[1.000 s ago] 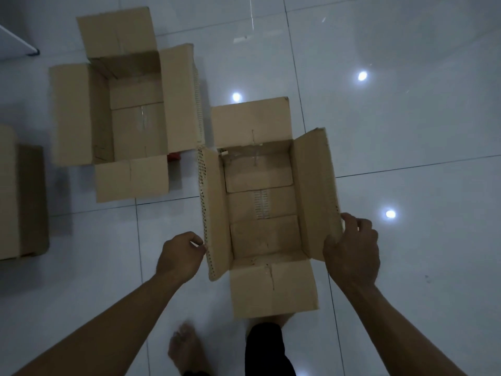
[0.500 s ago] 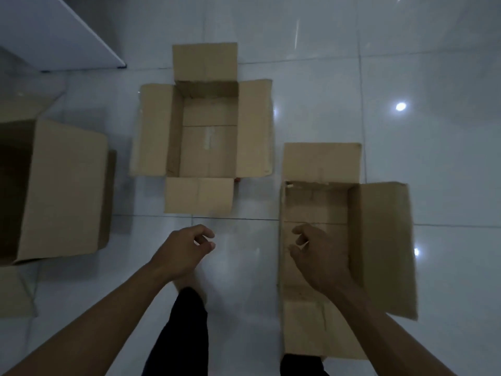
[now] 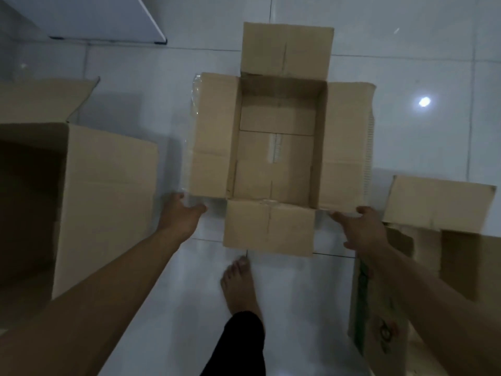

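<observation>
An open, empty cardboard box stands on the white tiled floor in the middle of the head view, all its flaps folded outward. My left hand reaches to the near corner of its left flap, fingers stretched out and just touching the edge. At the near edge of the right flap, my right hand has spread fingers, fingertips against the cardboard. Neither hand plainly grips the box.
A larger open box stands close on the left. Another open box sits at the right under my right forearm. White furniture is at the top left. My bare foot is on the floor before the middle box.
I let go of the box on the right and turned left. Both hands moved forward to the near corners of the other box, which is now in the middle.
</observation>
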The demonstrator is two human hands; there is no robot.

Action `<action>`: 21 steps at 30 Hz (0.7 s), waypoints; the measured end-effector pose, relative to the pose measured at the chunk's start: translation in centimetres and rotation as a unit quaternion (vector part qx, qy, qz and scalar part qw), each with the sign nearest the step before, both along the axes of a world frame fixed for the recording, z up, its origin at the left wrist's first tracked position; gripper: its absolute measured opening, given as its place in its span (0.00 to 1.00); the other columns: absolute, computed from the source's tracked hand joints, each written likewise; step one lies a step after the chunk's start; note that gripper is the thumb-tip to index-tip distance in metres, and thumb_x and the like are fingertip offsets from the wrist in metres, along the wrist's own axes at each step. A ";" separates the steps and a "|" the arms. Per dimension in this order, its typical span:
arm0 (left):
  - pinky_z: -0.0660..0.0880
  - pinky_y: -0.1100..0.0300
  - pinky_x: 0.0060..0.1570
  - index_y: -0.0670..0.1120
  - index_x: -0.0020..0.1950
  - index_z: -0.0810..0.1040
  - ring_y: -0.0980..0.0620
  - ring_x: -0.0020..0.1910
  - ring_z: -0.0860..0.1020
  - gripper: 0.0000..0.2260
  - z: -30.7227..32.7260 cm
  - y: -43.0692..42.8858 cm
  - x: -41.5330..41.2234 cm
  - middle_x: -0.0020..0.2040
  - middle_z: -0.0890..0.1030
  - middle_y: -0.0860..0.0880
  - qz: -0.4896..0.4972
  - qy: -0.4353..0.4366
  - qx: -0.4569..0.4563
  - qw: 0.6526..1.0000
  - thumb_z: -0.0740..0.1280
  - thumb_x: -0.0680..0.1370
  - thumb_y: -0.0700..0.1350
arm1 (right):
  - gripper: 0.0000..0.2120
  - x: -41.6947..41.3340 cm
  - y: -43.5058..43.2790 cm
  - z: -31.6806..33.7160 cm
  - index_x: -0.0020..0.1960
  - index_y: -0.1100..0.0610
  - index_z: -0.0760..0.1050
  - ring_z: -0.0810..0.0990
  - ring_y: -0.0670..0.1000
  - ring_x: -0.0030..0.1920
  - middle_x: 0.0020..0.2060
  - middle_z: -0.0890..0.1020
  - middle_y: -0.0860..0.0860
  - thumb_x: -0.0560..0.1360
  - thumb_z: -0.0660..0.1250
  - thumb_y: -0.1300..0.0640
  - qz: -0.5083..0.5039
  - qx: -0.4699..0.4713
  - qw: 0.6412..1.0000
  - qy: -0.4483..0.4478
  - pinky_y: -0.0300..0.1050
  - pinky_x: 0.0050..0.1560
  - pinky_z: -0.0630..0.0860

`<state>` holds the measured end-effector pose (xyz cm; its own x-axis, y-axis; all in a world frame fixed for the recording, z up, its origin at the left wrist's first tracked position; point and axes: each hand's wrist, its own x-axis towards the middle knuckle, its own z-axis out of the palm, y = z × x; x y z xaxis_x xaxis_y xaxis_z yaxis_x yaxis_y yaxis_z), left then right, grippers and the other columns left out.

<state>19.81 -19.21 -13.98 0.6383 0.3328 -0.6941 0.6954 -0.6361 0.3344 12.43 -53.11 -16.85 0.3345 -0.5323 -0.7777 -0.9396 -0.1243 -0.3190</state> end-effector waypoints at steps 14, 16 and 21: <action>0.75 0.55 0.55 0.46 0.66 0.74 0.47 0.53 0.79 0.24 -4.6 1.7 6.8 0.59 0.80 0.45 0.029 -0.059 -0.108 0.992 0.74 0.71 0.44 | 0.29 4.5 -0.9 -0.2 0.69 0.57 0.67 0.78 0.60 0.56 0.61 0.79 0.59 0.73 0.71 0.48 0.044 -0.127 0.990 -0.052 0.55 0.57 0.76; 0.75 0.61 0.49 0.46 0.61 0.79 0.51 0.47 0.80 0.16 -2.9 0.9 6.8 0.54 0.82 0.49 -0.023 -0.047 -0.135 0.989 0.71 0.74 0.41 | 0.16 4.8 -0.1 1.2 0.62 0.57 0.74 0.79 0.57 0.48 0.53 0.81 0.57 0.76 0.67 0.53 0.120 -0.096 0.987 -0.056 0.54 0.52 0.78; 0.75 0.59 0.52 0.51 0.60 0.77 0.51 0.50 0.80 0.13 2.6 -1.3 6.2 0.54 0.82 0.51 -0.033 -0.066 -0.212 0.975 0.64 0.78 0.39 | 0.09 5.3 3.4 5.5 0.50 0.66 0.77 0.71 0.47 0.31 0.41 0.81 0.60 0.76 0.60 0.64 0.209 -0.108 0.962 -0.137 0.42 0.32 0.68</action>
